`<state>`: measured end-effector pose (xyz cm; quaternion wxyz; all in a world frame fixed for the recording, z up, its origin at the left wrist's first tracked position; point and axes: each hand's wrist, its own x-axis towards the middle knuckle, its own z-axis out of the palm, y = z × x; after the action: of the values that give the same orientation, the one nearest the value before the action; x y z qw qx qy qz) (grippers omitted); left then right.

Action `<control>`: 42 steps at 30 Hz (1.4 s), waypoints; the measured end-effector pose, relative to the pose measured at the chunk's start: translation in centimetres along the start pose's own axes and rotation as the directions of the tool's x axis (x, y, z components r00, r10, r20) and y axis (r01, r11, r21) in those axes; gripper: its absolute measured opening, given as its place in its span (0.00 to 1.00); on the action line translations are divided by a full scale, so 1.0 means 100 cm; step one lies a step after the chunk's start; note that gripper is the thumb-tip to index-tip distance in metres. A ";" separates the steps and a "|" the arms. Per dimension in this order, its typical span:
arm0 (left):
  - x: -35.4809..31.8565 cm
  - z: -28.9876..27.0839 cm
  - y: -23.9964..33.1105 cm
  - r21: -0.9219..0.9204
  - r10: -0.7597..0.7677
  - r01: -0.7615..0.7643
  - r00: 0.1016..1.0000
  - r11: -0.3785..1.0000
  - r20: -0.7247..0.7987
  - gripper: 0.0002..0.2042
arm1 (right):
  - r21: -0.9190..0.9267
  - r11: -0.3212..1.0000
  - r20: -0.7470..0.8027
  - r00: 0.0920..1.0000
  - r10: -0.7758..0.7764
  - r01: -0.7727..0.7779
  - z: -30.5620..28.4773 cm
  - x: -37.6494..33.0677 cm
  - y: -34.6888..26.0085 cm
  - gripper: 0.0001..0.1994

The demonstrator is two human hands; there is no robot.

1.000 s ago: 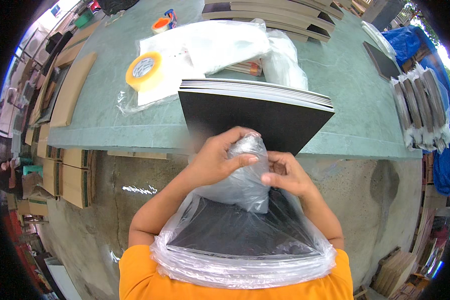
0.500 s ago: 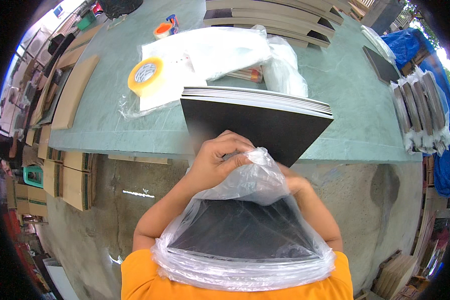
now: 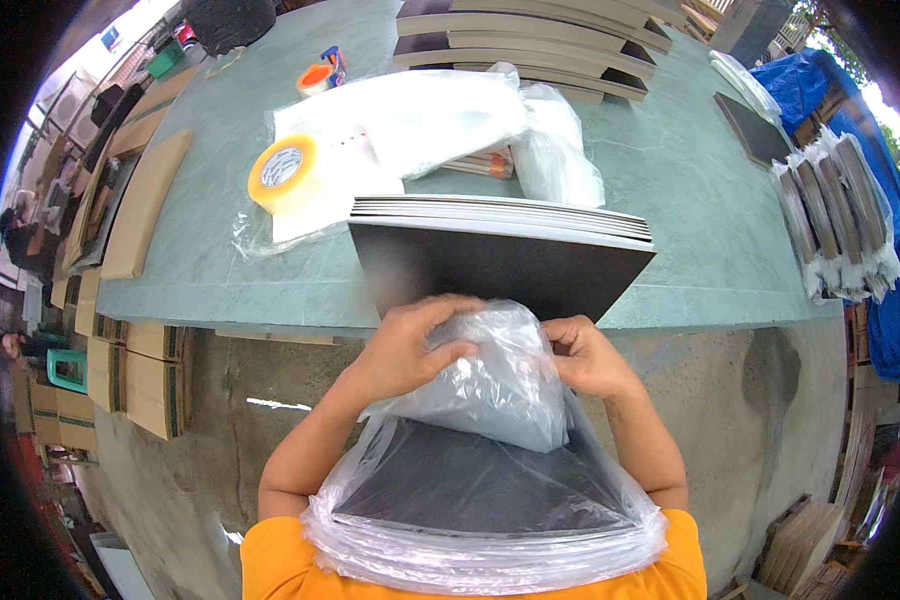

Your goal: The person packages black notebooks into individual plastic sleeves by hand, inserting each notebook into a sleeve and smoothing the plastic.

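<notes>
Close against my chest is a stack of black panels (image 3: 470,480) inside a clear plastic bag (image 3: 490,550), its sides wrinkled. The bag's loose end (image 3: 505,370) is gathered and folded over in front of the stack. My left hand (image 3: 400,350) grips this loose end between thumb and fingers. On its other side, my right hand (image 3: 592,362) pinches the plastic, fingers curled. Just beyond both hands, another stack of thin black panels (image 3: 510,262) with white edges leans tilted at the table's near edge. The lower part of that stack is hidden by my hands and the bag.
A green table (image 3: 690,210) bears a yellowish tape roll (image 3: 281,172), white plastic sheets (image 3: 440,115), an orange tape dispenser (image 3: 317,78) and stacked panels (image 3: 530,45). Wrapped panels (image 3: 840,215) stand at the right. Cardboard pieces (image 3: 148,205) lie left; cartons (image 3: 135,375) are below.
The bag's loose end has been folded over into a wider bundle. My right hand, partly hidden behind the plastic before, now shows at its right side. The view has shifted slightly.
</notes>
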<state>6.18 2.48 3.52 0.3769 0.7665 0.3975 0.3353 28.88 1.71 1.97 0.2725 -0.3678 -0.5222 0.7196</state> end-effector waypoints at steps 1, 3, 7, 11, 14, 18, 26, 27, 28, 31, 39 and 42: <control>0.002 -0.001 0.003 0.174 0.114 -0.091 0.986 0.980 -0.122 0.16 | -0.023 1.000 -0.020 1.000 0.007 -0.007 -0.001 -0.002 0.000 0.12; 0.002 -0.008 0.018 0.064 -0.116 0.123 0.988 0.990 -0.104 0.19 | -0.061 0.998 -0.070 0.997 0.024 -0.028 -0.007 -0.007 0.005 0.09; 0.008 0.023 0.040 -0.141 -0.120 0.125 0.992 0.982 0.046 0.27 | 0.113 0.992 -0.128 0.991 -0.033 0.048 0.018 0.001 -0.001 0.07; 0.011 0.030 0.019 -0.393 -0.188 0.226 0.973 0.891 0.133 0.32 | 0.391 0.906 -0.265 0.963 -0.057 0.161 0.003 -0.011 0.003 0.04; 0.012 0.033 0.021 -0.349 -0.093 0.112 0.993 0.930 0.073 0.25 | 0.230 0.957 -0.280 0.954 -0.111 0.178 0.012 -0.007 0.003 0.06; -0.013 0.008 -0.020 0.042 -0.015 0.015 1.000 0.999 -0.008 0.15 | 0.610 0.672 -0.439 0.885 -0.154 0.420 -0.018 -0.022 0.016 0.05; -0.082 -0.097 -0.043 -0.292 -0.339 0.175 0.412 0.940 -0.846 0.04 | 0.608 0.740 -0.421 0.907 -0.005 0.287 -0.046 -0.064 0.035 0.07; -0.070 -0.094 -0.032 -0.270 -0.299 0.128 0.425 0.954 -0.854 0.04 | 0.556 0.805 -0.334 0.942 -0.011 0.207 -0.038 -0.060 0.032 0.07; -0.041 -0.065 0.003 -0.376 -0.367 0.084 0.483 0.923 -0.795 0.04 | 0.464 0.876 -0.254 0.967 -0.013 0.134 -0.023 -0.051 0.019 0.06; -0.008 -0.016 0.033 -0.126 0.005 -0.015 0.997 0.992 -0.082 0.09 | 0.373 0.915 -0.087 0.987 -0.134 0.157 0.019 -0.023 -0.003 0.07; -0.036 -0.068 -0.024 0.142 -0.341 0.451 0.814 0.881 -0.471 0.13 | 0.543 0.795 -0.298 0.947 -0.119 0.270 -0.001 -0.045 -0.003 0.11; -0.025 -0.084 0.007 -0.050 -0.399 0.421 0.809 0.906 -0.431 0.12 | 0.419 0.888 -0.231 0.968 -0.096 0.188 -0.001 -0.036 0.011 0.11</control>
<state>-1.59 2.62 7.75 0.3243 0.5779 0.6346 0.3976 31.08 -1.33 1.79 0.4525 -0.3295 -0.3419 0.7549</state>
